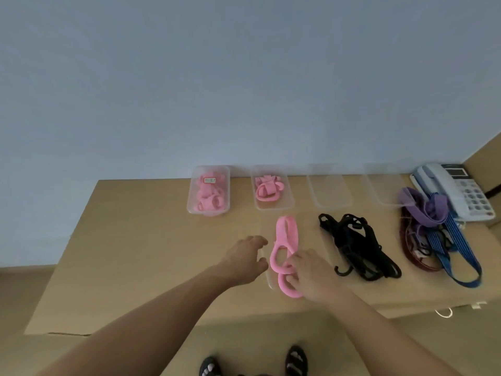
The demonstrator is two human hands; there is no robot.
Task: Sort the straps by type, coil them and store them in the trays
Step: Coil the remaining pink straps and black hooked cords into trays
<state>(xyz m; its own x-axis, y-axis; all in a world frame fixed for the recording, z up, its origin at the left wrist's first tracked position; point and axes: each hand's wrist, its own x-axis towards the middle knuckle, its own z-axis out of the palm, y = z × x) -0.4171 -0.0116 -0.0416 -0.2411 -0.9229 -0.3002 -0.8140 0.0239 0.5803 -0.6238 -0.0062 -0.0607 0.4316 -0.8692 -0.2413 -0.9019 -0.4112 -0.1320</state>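
Note:
A pink strap (286, 246) lies looped on the desk's front middle, inside a faint clear tray (269, 280). My right hand (314, 276) holds the strap's near loop, with fingers curled into it. My left hand (245, 260) is just left of the strap, its loosely curved fingers and thumb reaching the tray's left rim. At the back, a labelled tray (194, 204) and a second tray (288, 204) hold coiled pink straps. Two clear trays (329, 203) (385, 200) to their right hold nothing. Black hooked straps (357, 245) lie in a pile to the right.
A tangle of purple, blue and dark red straps (433, 229) sits at the desk's right end, against a white desk phone (461, 191). The wooden desk (135, 240) stands against a pale wall. My sandalled feet (295, 360) are on the floor below the front edge.

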